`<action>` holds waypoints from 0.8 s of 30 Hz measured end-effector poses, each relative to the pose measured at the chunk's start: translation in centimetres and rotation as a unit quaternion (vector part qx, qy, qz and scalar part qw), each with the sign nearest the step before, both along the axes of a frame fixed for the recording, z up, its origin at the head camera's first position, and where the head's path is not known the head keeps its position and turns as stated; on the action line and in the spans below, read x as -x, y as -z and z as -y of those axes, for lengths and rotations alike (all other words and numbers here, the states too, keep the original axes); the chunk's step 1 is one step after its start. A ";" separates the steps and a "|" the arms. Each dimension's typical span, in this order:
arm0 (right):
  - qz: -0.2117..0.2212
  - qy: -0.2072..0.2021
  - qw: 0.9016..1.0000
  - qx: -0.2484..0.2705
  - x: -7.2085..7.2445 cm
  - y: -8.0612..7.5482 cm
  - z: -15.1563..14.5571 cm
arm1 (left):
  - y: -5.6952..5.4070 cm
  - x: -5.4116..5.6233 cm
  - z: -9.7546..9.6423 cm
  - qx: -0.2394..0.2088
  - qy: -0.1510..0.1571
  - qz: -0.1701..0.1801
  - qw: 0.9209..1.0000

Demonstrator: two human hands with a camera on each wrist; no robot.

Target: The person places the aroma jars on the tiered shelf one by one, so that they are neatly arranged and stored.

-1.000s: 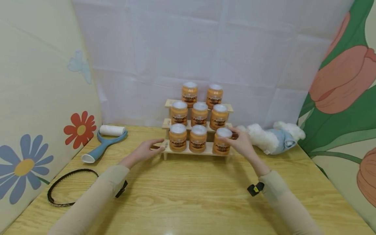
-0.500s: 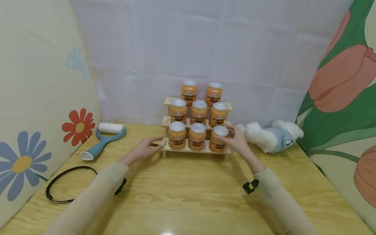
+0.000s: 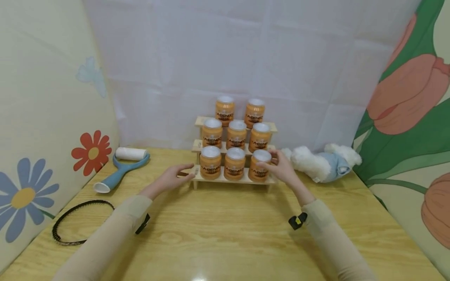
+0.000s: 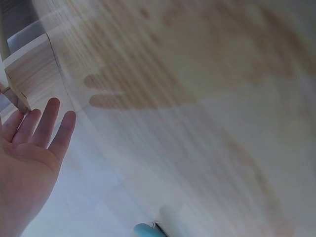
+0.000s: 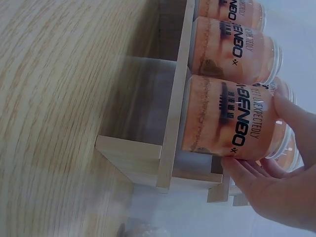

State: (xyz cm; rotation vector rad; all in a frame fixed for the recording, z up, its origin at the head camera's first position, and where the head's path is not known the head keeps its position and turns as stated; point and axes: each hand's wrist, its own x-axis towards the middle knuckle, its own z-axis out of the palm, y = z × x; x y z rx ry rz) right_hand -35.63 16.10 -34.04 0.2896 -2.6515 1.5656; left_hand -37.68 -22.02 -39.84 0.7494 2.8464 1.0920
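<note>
A three-tier wooden rack (image 3: pixel 228 180) holds rows of orange jars with pale lids and dark lettering. My right hand (image 3: pixel 282 168) grips the right-hand jar (image 3: pixel 258 168) of the bottom tier, thumb across its front and fingers around its right side. In the right wrist view, this jar (image 5: pixel 232 118) stands on the shelf close beside the middle jar (image 5: pixel 232 52), with my hand (image 5: pixel 276 185) around its upper part. My left hand (image 3: pixel 172 178) is at the rack's left end, fingertips at the bottom shelf's edge; its fingers (image 4: pixel 45 123) are extended in the left wrist view.
A blue-handled lint roller (image 3: pixel 121 168) lies at the left of the wooden table (image 3: pixel 218 230), behind a black hoop-shaped band (image 3: pixel 59 222). Right of the rack lies a white plush toy (image 3: pixel 320 164) in blue clothing. A white cloth (image 3: pixel 183 58) hangs behind everything.
The jar in my right hand has slid left along the bottom tier, closer to the middle jar. My left hand stays at the rack's left end. The head view has shifted slightly.
</note>
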 end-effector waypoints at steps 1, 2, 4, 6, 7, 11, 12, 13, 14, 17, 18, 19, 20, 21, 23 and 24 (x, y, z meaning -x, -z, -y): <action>0.003 -0.002 1.000 0.000 0.0 0.0 0.0 | 0.0 0.0 0.0 -0.001 0.000 0.001 1.000; 0.005 -0.003 1.000 0.000 -0.1 0.0 -0.1 | 0.0 -0.1 0.0 -0.001 0.001 0.001 1.000; 0.006 -0.004 1.000 0.001 -0.1 -0.1 -0.1 | 0.1 -0.1 0.0 -0.002 -0.005 0.008 1.000; 0.003 -0.006 1.000 0.003 -0.1 -0.1 -0.1 | 0.1 0.0 0.0 -0.004 -0.009 0.015 1.000; 0.001 -0.006 1.000 0.005 -0.1 0.0 -0.1 | 0.0 0.0 0.0 -0.005 -0.008 0.016 1.000; -0.009 -0.008 1.000 0.012 0.0 0.3 0.1 | 0.1 -0.1 0.1 -0.004 -0.013 0.029 0.999; -0.010 -0.007 1.000 0.013 0.0 0.4 0.1 | 0.1 -0.1 0.2 -0.002 -0.012 0.031 0.999; -0.012 -0.008 1.000 0.014 0.0 0.5 0.2 | 0.1 -0.2 0.3 0.000 -0.014 0.035 0.999; -0.012 -0.008 1.000 0.014 0.0 0.5 0.3 | 0.1 -0.2 0.3 0.001 -0.016 0.039 0.999; -0.017 -0.008 1.000 0.013 0.1 0.5 0.4 | 0.1 -0.3 0.3 0.005 -0.016 0.047 0.999; -0.016 -0.007 1.000 0.014 0.1 0.5 0.4 | 0.1 -0.4 0.3 0.007 -0.015 0.047 0.999; -0.017 -0.010 1.000 0.012 0.1 0.4 0.4 | 0.0 -0.4 0.2 0.006 -0.017 0.048 0.999; -0.017 -0.012 1.000 0.010 0.1 0.3 0.3 | -0.1 -0.5 0.2 0.010 -0.018 0.043 0.999; -0.016 -0.015 1.000 0.005 0.1 0.2 0.1 | -0.1 -0.5 0.1 0.016 -0.021 0.037 0.999; -0.015 -0.020 1.000 -0.006 0.0 0.0 -0.3 | -0.4 -0.8 -0.2 0.036 -0.030 0.013 0.999; -0.020 -0.020 0.999 -0.016 0.0 -0.1 -0.7 | -0.5 -1.0 -0.4 0.047 -0.036 -0.004 0.998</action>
